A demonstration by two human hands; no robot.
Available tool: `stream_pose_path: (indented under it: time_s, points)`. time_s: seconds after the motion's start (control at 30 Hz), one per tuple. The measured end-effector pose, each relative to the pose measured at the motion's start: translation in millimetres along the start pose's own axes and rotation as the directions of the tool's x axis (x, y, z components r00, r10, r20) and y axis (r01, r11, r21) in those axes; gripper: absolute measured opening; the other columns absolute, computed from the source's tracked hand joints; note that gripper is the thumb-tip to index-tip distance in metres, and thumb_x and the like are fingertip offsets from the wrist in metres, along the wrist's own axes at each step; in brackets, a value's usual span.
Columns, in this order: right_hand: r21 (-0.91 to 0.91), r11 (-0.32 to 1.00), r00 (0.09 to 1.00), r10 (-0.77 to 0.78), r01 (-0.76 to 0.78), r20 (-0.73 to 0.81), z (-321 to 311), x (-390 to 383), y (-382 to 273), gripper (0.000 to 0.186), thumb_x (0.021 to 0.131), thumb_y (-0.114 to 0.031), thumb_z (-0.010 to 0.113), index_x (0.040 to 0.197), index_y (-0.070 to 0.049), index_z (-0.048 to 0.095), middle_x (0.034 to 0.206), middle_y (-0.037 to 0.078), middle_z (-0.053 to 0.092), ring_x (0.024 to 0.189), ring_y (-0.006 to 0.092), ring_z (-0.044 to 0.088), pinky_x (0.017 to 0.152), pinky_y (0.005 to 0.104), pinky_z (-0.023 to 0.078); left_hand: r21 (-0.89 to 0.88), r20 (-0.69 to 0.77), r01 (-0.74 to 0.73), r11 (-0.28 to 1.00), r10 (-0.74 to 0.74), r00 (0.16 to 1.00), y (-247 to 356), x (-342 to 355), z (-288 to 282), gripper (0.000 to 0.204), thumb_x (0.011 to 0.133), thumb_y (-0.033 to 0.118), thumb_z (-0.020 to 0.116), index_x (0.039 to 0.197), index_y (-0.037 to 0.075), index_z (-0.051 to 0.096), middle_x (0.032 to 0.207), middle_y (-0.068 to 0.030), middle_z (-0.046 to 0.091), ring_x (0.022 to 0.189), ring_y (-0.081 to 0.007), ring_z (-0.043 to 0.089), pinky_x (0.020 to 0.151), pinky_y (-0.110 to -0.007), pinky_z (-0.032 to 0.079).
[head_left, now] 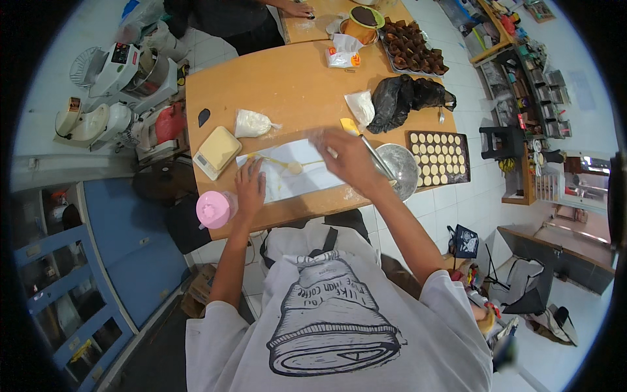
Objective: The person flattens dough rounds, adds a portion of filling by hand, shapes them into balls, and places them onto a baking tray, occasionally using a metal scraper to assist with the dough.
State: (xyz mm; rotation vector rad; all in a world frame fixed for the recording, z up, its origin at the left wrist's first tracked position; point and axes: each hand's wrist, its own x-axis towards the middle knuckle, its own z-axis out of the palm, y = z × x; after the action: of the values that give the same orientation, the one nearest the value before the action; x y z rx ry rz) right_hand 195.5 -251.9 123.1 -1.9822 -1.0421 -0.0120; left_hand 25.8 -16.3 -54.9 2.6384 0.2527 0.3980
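A white sheet of paper [313, 183] lies along the front of the wooden table, with a thin yellow strip and a small pale dough-like lump [295, 168] on it. My left hand [250, 187] rests on the sheet's left end, fingers laid out flat. Above the sheet's right end is my right hand [349, 159], its fingers bent and smeared by motion; whether they hold anything is unclear. Just right of that hand, a metal-handled tool [379, 158] leans in a steel bowl [406, 171]. By my left wrist stands a pink lidded container [214, 210].
A kitchen scale [208, 165] with a cream block-shaped item sits left, near a bag of white powder [255, 123]. A tray of pale rounds [441, 159] is at right. Black plastic bags [393, 103], tissues [344, 52] and brown paper cups [411, 46] stand farther back. Another person's hand [298, 9] is across.
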Motion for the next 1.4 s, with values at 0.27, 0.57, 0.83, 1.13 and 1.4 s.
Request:
stream_pose_path:
  time_s: [0.27,0.57,0.83,1.13,1.4]
  points:
    - [-0.341,0.94,0.989,-0.022,-0.028,-0.143,112,-48,25,0.035,0.092,-0.006,0.063,0.125,0.003,0.064,0.129,0.017,0.065,0.118,0.0343,0.063,0.1,0.0409,0.053,0.009,0.01,-0.042,0.999,0.042,0.999,-1,0,10,0.047,0.098,0.017,0.057,0.145,0.011,0.052,0.147,-0.0134,0.047,0.13,-0.0372,0.045,0.111,-0.052,0.035]
    - [-0.419,0.899,0.937,0.25,-0.13,0.245,161,-101,50,0.057,0.097,-0.023,0.057,0.145,0.007,0.045,0.156,0.023,0.039,0.144,0.0403,0.038,0.12,0.0491,0.032,-0.001,0.006,-0.03,1.0,0.03,1.0,-1,-2,6,0.048,0.098,0.018,0.055,0.146,0.012,0.051,0.147,-0.0159,0.047,0.128,-0.0393,0.044,0.11,-0.053,0.035]
    - [-0.332,0.877,0.843,0.447,-0.348,0.298,143,-85,45,0.052,0.099,-0.03,0.058,0.143,-0.003,0.053,0.158,0.021,0.037,0.149,0.0433,0.026,0.121,0.0506,0.028,-0.01,0.008,-0.009,1.0,0.01,1.0,-3,-5,8,0.049,0.099,0.018,0.056,0.147,0.012,0.049,0.147,-0.0159,0.046,0.129,-0.04,0.043,0.11,-0.053,0.034]
    - [0.396,0.748,0.827,0.559,-0.532,0.055,120,-70,25,0.039,0.095,-0.013,0.07,0.131,-0.001,0.061,0.143,0.016,0.055,0.117,0.0239,0.063,0.096,0.0355,0.054,-0.159,-0.069,0.036,0.987,-0.047,0.997,9,-1,5,0.044,0.098,0.016,0.059,0.141,0.009,0.055,0.143,-0.0155,0.051,0.128,-0.0419,0.047,0.11,-0.053,0.035]
    - [0.427,0.728,0.824,0.562,-0.536,0.074,127,-72,-5,0.062,0.095,-0.015,0.069,0.151,-0.008,0.044,0.112,0.013,0.072,0.099,0.019,0.068,0.084,0.0327,0.054,-0.884,0.441,0.462,0.075,-0.199,0.875,63,11,1,0.029,0.101,0.019,0.065,0.119,-0.004,0.066,0.112,-0.0101,0.068,0.098,-0.0156,0.068,0.086,-0.03,0.059]
